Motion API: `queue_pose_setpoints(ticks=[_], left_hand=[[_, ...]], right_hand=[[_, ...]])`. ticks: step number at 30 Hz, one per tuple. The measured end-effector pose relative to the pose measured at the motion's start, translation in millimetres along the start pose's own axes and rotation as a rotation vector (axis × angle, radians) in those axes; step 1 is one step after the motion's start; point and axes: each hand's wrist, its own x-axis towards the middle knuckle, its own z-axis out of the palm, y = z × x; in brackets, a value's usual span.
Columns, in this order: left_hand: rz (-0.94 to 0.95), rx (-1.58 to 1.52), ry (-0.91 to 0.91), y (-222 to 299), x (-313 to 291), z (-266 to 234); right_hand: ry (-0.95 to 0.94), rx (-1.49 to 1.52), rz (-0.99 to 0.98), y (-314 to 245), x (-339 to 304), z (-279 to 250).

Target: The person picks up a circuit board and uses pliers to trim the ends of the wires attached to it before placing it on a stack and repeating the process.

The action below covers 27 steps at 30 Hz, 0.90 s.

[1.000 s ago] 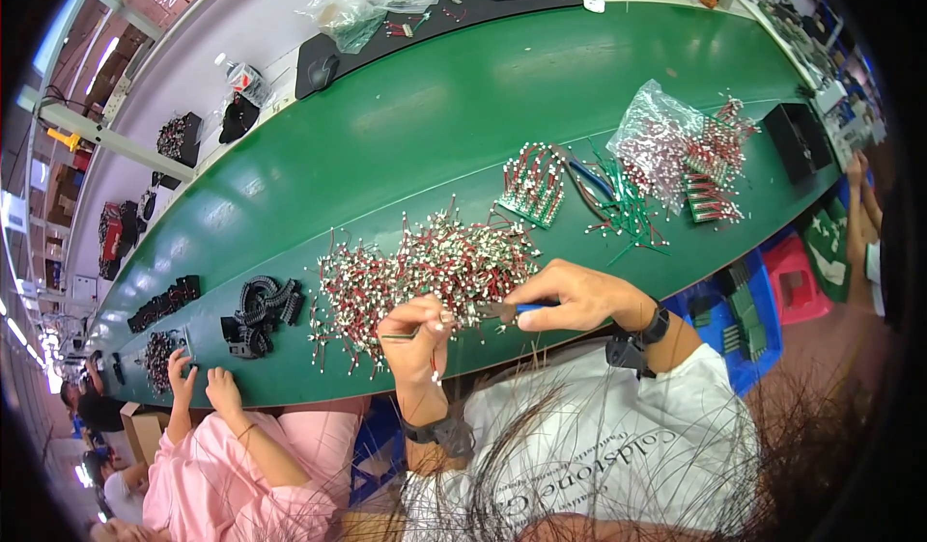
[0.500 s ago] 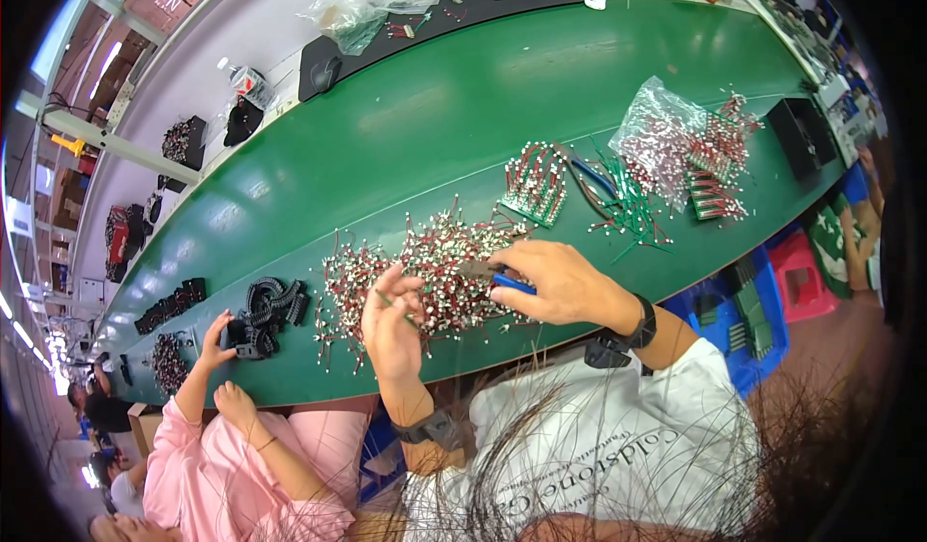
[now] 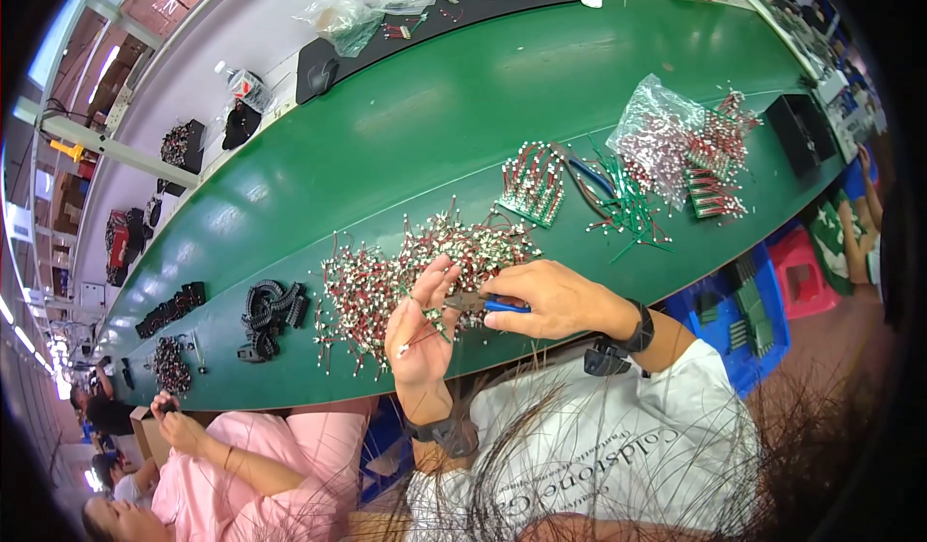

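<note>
My right hand (image 3: 552, 301) grips blue-handled pliers (image 3: 502, 303), their metal jaws pointing left and meeting the fingers of my left hand (image 3: 419, 337). That left hand is raised palm-up, pinching a thin green strip (image 3: 441, 329); a short red wire with a white end shows at the palm. Just beyond both hands spreads a large heap of short red wires with white connectors (image 3: 372, 296). Farther right stands a green circuit board panel with red wires (image 3: 531, 194). Next to it lie a second pair of blue-handled pliers (image 3: 591, 177) and loose green strips (image 3: 630, 209).
A clear plastic bag of wired parts (image 3: 659, 122) and a black box (image 3: 800, 135) occupy the table's right. Black chain-like parts (image 3: 272, 310) lie left, near a co-worker in pink (image 3: 256, 465). A blue crate (image 3: 710, 325) holds green boards below the right edge.
My two hands have come together, the pliers' jaws now at my left fingers. My left hand has shifted slightly right. The co-worker's hands have drawn back from the black parts, holding something small and dark.
</note>
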Motion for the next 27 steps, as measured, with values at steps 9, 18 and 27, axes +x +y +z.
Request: queue_pose_setpoints(ticks=[9,18,27], left_hand=[[0.042,0.118,-0.051,-3,3,2],[0.090,0.357,0.041,-2,-5,3],[0.068,0.419,0.224,4,-16,-14]], right_hand=[[-0.048,-0.008,0.015,-7,-3,-3],[0.031,-0.012,-0.008,1,-6,1],[0.044,-0.025,-0.020,-2,-8,-2]])
